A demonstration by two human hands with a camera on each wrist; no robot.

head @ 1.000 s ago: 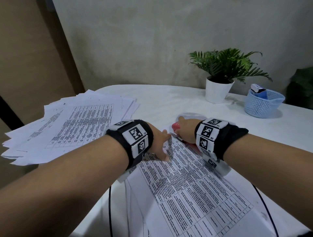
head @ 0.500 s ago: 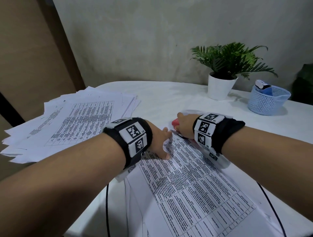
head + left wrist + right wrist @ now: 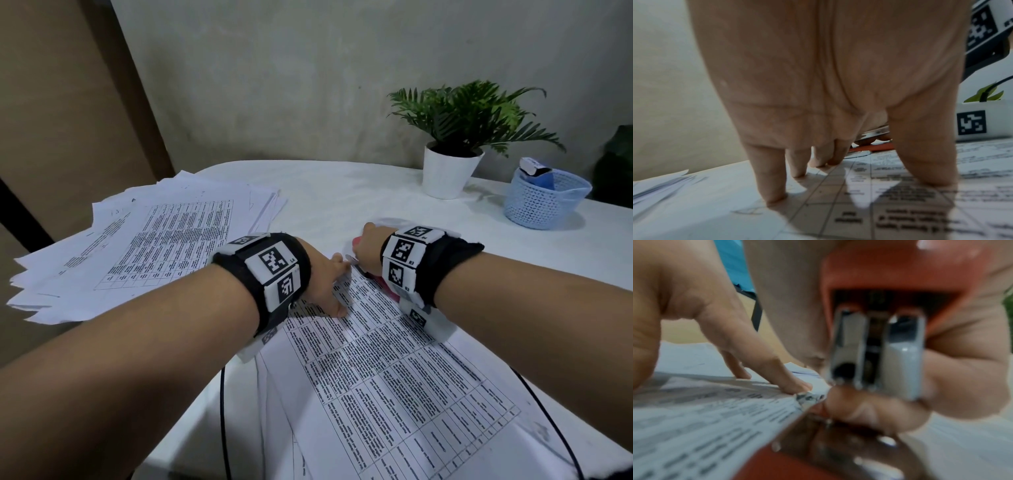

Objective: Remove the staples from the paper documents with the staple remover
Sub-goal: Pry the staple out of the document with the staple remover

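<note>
A printed document (image 3: 394, 387) with a table lies on the white table in front of me. My left hand (image 3: 325, 284) presses its top corner down with straight fingertips (image 3: 774, 197) spread on the sheet (image 3: 900, 203). My right hand (image 3: 368, 250) grips a red staple remover (image 3: 900, 272) with metal claws (image 3: 875, 353), held at the same corner, where the paper edge (image 3: 809, 398) is curled up. Only a sliver of red (image 3: 356, 241) shows past the knuckles in the head view. The staple itself is not visible.
A loose pile of printed sheets (image 3: 147, 246) lies at the left of the table. A potted plant in a white pot (image 3: 450, 174) and a blue mesh basket (image 3: 544, 198) stand at the back right. Black cables (image 3: 222, 421) run along the near edge.
Both hands stay at the document's top corner with hardly any shift. The head view has tilted a little, so the plant and basket sit slightly higher in the frame.
</note>
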